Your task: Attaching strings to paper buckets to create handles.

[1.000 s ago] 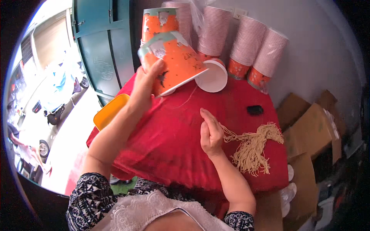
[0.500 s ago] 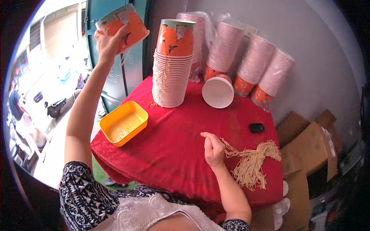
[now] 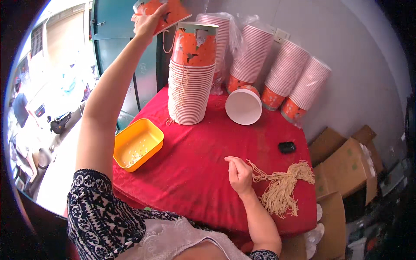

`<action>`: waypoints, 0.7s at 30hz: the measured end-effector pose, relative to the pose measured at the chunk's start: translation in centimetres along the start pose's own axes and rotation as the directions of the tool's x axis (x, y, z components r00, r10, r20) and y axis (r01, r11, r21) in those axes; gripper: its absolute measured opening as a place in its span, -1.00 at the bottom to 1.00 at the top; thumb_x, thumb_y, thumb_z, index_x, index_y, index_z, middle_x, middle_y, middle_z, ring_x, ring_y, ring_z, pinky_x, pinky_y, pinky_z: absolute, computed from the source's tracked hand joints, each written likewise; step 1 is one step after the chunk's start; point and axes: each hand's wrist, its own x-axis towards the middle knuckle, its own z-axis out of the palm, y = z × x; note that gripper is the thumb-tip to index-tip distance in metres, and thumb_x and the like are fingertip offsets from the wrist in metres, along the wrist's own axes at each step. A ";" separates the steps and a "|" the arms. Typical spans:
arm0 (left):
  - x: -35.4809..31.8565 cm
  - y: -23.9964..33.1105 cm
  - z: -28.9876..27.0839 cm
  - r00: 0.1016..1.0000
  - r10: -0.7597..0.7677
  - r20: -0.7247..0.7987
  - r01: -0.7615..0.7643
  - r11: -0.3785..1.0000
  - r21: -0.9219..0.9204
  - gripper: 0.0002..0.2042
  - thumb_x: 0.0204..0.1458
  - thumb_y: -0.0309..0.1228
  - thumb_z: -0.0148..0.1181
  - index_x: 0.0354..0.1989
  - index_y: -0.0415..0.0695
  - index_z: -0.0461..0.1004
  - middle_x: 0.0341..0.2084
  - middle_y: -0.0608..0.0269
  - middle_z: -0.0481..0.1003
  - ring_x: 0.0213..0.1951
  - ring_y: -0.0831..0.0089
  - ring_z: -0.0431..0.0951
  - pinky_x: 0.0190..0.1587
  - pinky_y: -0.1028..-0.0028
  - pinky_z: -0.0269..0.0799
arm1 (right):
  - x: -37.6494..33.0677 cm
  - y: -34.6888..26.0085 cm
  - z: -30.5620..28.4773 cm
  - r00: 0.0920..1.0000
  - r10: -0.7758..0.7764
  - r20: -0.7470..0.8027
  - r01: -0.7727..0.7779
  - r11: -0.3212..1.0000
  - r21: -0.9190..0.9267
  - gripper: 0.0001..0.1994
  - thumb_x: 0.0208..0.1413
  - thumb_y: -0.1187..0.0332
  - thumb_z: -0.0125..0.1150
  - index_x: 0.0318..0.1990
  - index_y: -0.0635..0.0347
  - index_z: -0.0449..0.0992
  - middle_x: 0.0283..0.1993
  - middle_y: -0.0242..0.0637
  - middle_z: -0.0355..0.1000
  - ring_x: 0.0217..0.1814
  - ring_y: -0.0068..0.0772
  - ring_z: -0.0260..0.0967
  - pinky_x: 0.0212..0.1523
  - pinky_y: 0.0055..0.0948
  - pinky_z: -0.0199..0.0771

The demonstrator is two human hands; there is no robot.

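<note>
My left hand [image 3: 149,24] grips an orange printed paper bucket [image 3: 177,12], tilted upside down and raised above the far left of the table. A loop of pale string hangs from its rim. Beside it stands a tall stack of nested upside-down paper buckets [image 3: 187,95], with pale strings trailing down its side. Over the middle right of the red cloth, my right hand [image 3: 239,175] is closed, thumb against the curled fingers; whatever they hold, if anything, is hidden. Close to that hand lies a bundle of beige strings [image 3: 281,190].
A yellow plastic tray [image 3: 149,152] with small white bits sits at the left. One bucket [image 3: 243,106] lies on its side behind. Bagged bucket stacks [image 3: 286,69] lean against the grey wall. A black object [image 3: 287,147] rests at the right; cardboard boxes [image 3: 344,169] stand beyond the table [image 3: 208,186].
My left hand has carried the bucket right and slightly up, next to the top of the tall stack. My right hand stays closed in nearly the same spot.
</note>
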 end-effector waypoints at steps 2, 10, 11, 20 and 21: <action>-1.9 1.9 0.7 0.989 0.024 0.149 0.005 0.981 -0.194 0.17 -0.44 0.23 0.49 0.10 -0.58 0.07 0.02 -0.07 0.34 -0.09 0.31 0.53 -0.03 0.46 0.44 | 0.0 0.1 -0.2 1.000 0.002 0.014 -0.002 1.000 -0.007 -0.83 0.15 0.53 0.01 -0.27 0.40 0.55 -0.29 -0.05 0.56 -0.28 -0.22 0.56 -0.29 -0.41 0.54; -4.6 5.1 2.7 0.956 0.123 0.268 -0.092 0.988 -0.123 0.17 -0.38 0.15 0.52 0.16 -0.48 -0.10 0.01 -0.15 0.34 -0.01 0.29 0.50 -0.03 0.42 0.47 | -0.1 -0.3 -0.1 0.997 0.020 0.071 -0.021 1.000 0.018 -0.86 0.13 0.54 0.05 -0.30 0.38 0.55 -0.33 -0.08 0.56 -0.32 -0.24 0.57 -0.32 -0.43 0.56; -5.1 5.6 2.8 0.935 0.134 0.328 -0.092 0.986 -0.140 0.14 -0.37 0.11 0.54 0.15 -0.46 -0.08 0.00 -0.14 0.36 -0.03 0.29 0.51 -0.05 0.43 0.48 | -0.2 -0.3 -0.1 0.997 0.016 0.076 -0.017 1.000 0.020 -0.86 0.12 0.54 0.05 -0.31 0.37 0.55 -0.34 -0.09 0.56 -0.33 -0.24 0.57 -0.32 -0.43 0.56; -5.8 4.9 4.9 0.908 0.213 0.360 -0.190 0.977 -0.099 0.11 -0.41 0.10 0.57 0.13 -0.42 -0.01 -0.06 -0.09 0.42 -0.05 0.25 0.53 -0.05 0.37 0.51 | -0.3 0.2 0.1 0.995 -0.039 0.088 0.037 0.999 0.026 -0.88 0.14 0.48 0.09 -0.29 0.33 0.54 -0.35 -0.10 0.56 -0.35 -0.18 0.57 -0.36 -0.33 0.58; -5.9 4.8 4.9 0.901 0.209 0.380 -0.190 0.978 -0.087 0.13 -0.43 0.11 0.57 0.14 -0.42 -0.01 -0.03 -0.11 0.41 -0.03 0.23 0.52 -0.02 0.35 0.50 | -0.4 0.2 0.2 0.995 -0.041 0.088 0.039 0.999 0.027 -0.88 0.14 0.48 0.09 -0.29 0.33 0.54 -0.35 -0.10 0.56 -0.35 -0.18 0.57 -0.36 -0.33 0.58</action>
